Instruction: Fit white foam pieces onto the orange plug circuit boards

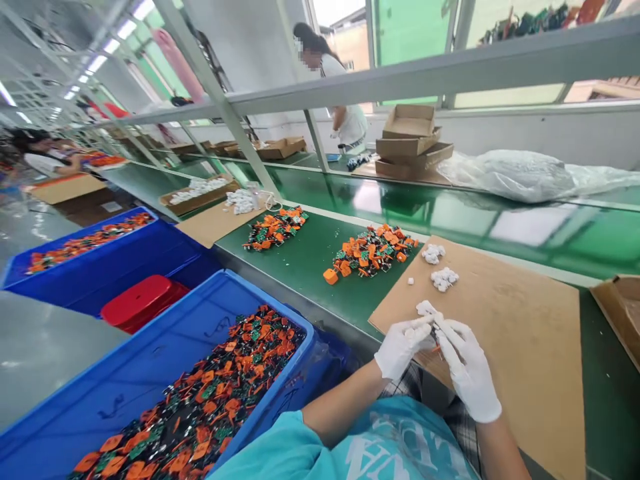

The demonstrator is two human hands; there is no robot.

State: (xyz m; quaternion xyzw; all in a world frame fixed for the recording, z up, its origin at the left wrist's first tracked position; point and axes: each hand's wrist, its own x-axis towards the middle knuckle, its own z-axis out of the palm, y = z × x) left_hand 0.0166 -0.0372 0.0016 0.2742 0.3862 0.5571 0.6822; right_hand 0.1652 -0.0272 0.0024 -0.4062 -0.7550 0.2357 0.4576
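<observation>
Head view showed your white-gloved left hand [403, 345] and right hand [467, 368] meeting at the near edge of the brown cardboard sheet [520, 333] on the counter, fingers pinched shut around a small orange-and-white part [436, 347]. You seemed mid-assembly; pressing the pieces together would call for steady alignment.

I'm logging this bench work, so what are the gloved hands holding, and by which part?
Both the left hand and right hand pinch a small orange part between their fingertips; it is mostly hidden, so the exact place of hold cannot be told.

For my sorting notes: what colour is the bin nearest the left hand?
Blue; the bin shows best in the head view.
</observation>
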